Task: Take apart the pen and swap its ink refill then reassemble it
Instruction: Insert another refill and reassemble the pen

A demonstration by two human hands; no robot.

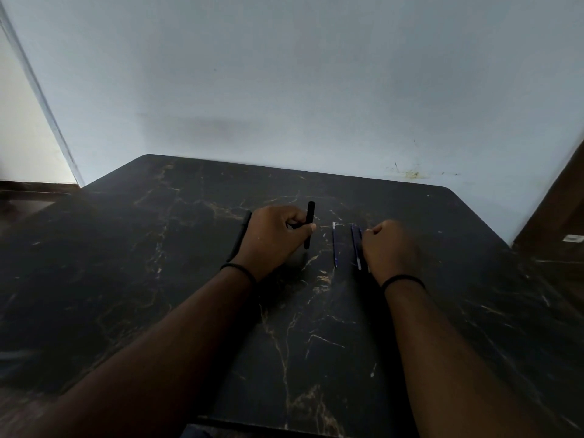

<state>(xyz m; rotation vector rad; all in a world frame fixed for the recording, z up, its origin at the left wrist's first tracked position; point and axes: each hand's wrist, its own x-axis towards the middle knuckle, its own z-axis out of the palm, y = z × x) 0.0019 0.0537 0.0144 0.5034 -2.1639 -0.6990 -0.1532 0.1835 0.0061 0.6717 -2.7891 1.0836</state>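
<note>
My left hand is closed around a black pen, which stands nearly upright above the dark marble table. A second black pen lies on the table just left of that hand, partly hidden by it. To the right, thin blue ink refills lie side by side: one apart on the left, another beside my right hand. My right hand rests as a fist with its fingertips at the rightmost refills; whether it grips one is hidden.
The table's far edge meets a pale blue wall. A brown wooden surface stands at the right, and a floor area shows at the far left.
</note>
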